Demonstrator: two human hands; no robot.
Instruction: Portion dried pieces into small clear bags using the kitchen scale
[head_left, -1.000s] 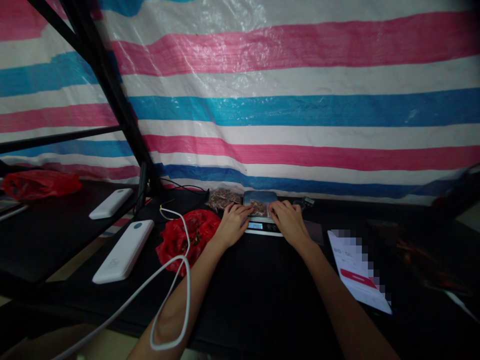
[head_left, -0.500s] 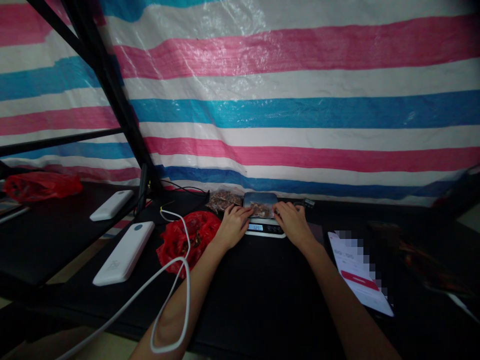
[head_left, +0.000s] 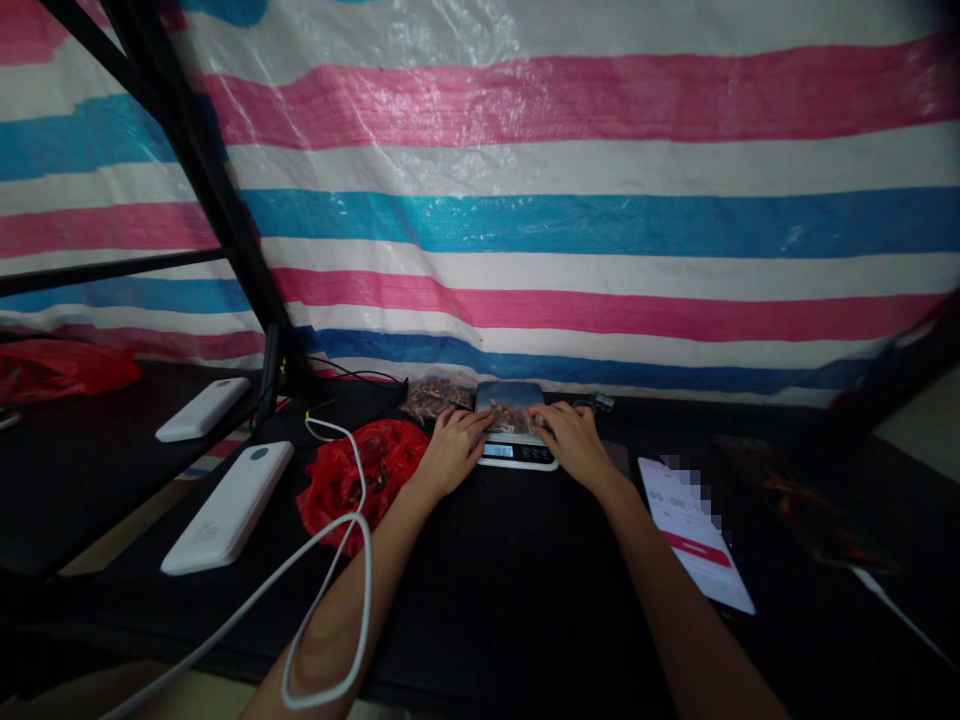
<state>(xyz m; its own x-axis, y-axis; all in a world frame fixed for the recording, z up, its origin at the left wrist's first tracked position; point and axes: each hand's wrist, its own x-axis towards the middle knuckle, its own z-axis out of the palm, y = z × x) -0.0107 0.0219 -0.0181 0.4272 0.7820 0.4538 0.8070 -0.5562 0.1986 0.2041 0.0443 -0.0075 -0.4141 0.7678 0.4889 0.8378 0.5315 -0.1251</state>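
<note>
A small clear plastic bag (head_left: pixel 510 418) of brown bits lies on the metal plate of a digital kitchen scale (head_left: pixel 519 463). My left hand (head_left: pixel 454 450) grips the bag's left edge with its fingertips. At the opposite edge, my right hand (head_left: pixel 574 440) has its fingers closed on the plastic; the thumbs are partly hidden. The scale's display is lit, its digits small. Just behind my left hand sits a fuller clear bag of brown bits (head_left: pixel 436 396). A red plastic bag (head_left: pixel 322 492), its top spread and dark brown pieces inside, is beside my left forearm.
Left of the red bag lies a white power bank (head_left: pixel 229 510); another white power bank (head_left: pixel 202 410) is farther back. A white cable (head_left: pixel 366 600) loops over my left forearm. A lit phone (head_left: pixel 697 550) lies right of my right arm. Striped sheeting (head_left: pixel 585 220) hangs behind the black table.
The view has shifted slightly, so everything sits a little farther left. Both hands stay at the bag on the scale. The digits on the scale's display look different.
</note>
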